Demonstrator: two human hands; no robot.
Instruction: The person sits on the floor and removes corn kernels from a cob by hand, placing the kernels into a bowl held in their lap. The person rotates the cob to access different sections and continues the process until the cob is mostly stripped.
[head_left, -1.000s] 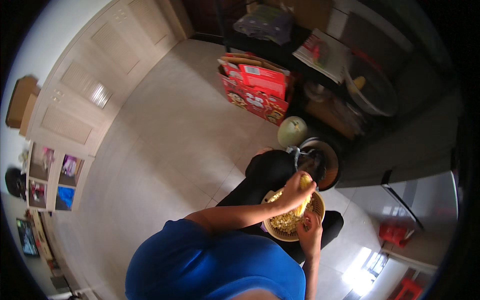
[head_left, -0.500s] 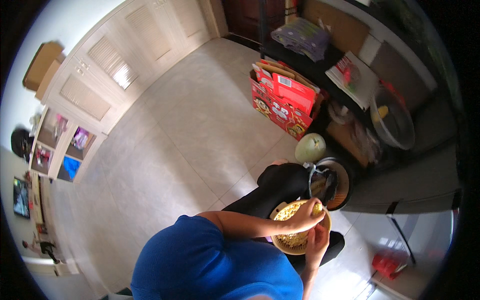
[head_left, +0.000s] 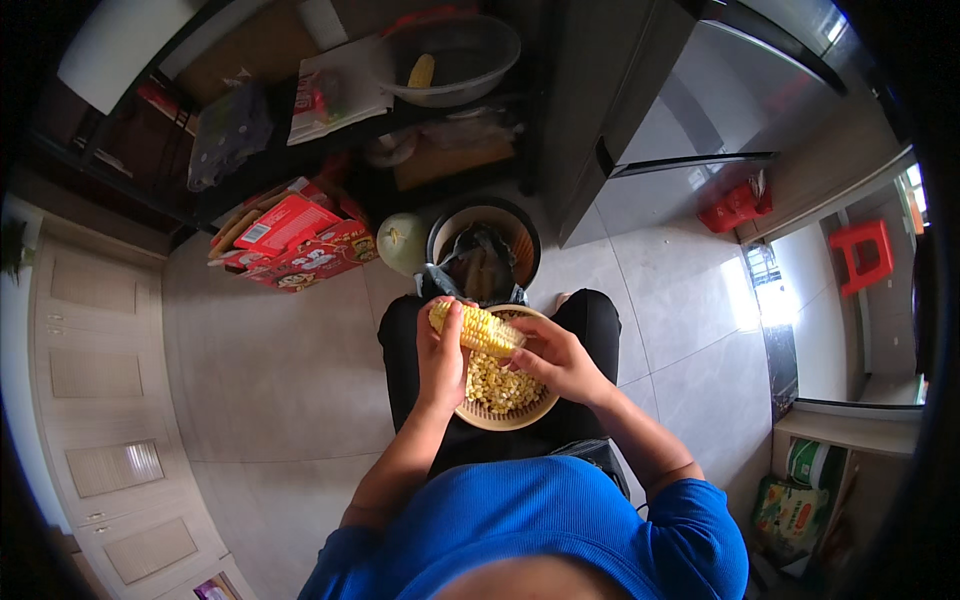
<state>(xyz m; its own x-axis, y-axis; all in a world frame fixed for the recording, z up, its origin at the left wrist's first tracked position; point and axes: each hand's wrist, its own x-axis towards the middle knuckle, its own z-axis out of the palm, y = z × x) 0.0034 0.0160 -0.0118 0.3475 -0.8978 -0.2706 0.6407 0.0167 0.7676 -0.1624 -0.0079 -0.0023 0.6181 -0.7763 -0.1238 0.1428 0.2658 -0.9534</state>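
Note:
A yellow corn cob (head_left: 478, 330) lies slantwise between my hands, with rows of kernels on it. My left hand (head_left: 440, 355) is wrapped round its left end, thumb along the near side. My right hand (head_left: 558, 362) grips the right end with its fingertips; exactly how the fingers close there is partly hidden. Below the cob, a round tan basket (head_left: 541, 410) rests between my black-trousered legs, holding many loose corn kernels (head_left: 497, 384).
Just beyond the basket stands a round bin (head_left: 532, 240) with a black bag (head_left: 480, 265). Left of it are a pale green melon (head_left: 400, 243) and a red carton (head_left: 300, 245). A clear bowl (head_left: 455, 95) with another cob sits on the dark shelf. A fridge (head_left: 690, 110) stands right.
My view has swung round to the right, so the room appears turned. My hands have drawn apart along the cob, which was mostly hidden by them before.

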